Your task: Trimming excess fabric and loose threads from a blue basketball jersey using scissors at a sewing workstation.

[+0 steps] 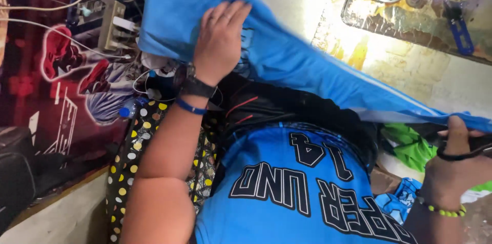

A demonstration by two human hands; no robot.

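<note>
1. Left hand: bare forearm, no sleeve in view. A ring shows on one finger.
2. Just below the left hand, at the wrist: a black wristwatch, then a thin blue band.
3. Right hand: a black cord loops across it; a bracelet of yellow-green beads sits at the wrist.

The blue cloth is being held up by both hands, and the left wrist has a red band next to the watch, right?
Not quite. In the head view the band beside the watch is blue, not red. Both the left hand and right hand do hold the blue cloth.
</note>
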